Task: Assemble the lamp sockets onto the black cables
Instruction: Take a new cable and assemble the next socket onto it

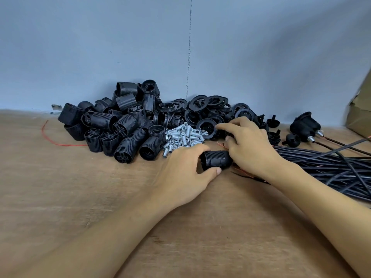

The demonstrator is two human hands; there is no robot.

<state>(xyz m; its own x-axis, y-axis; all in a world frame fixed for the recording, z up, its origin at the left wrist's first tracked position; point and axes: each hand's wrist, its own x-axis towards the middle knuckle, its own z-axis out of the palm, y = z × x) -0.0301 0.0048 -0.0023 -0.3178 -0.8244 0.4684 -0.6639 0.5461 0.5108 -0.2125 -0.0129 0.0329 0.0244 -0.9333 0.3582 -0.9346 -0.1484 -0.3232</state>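
**Socket body in hand, next part being picked**

We have the left hand wrapped round a black threaded socket body, fingers curled over the top and thumb underneath. The part lies on its side on the wooden surface, just beside the bare copper ends of the black cables. The right hand reaches into the pile of rings, index fingertip on one ring's rim. Whether it has that ring pinched, we cannot tell.

Our advice is to lift out a single ring cleanly and hold the socket steady. We would feed both copper strands through before tightening anything. The silver threaded tubes sit between the piles, just beside both hands, and look easy to scatter.

We can read no brand, label or lettering on anything here.
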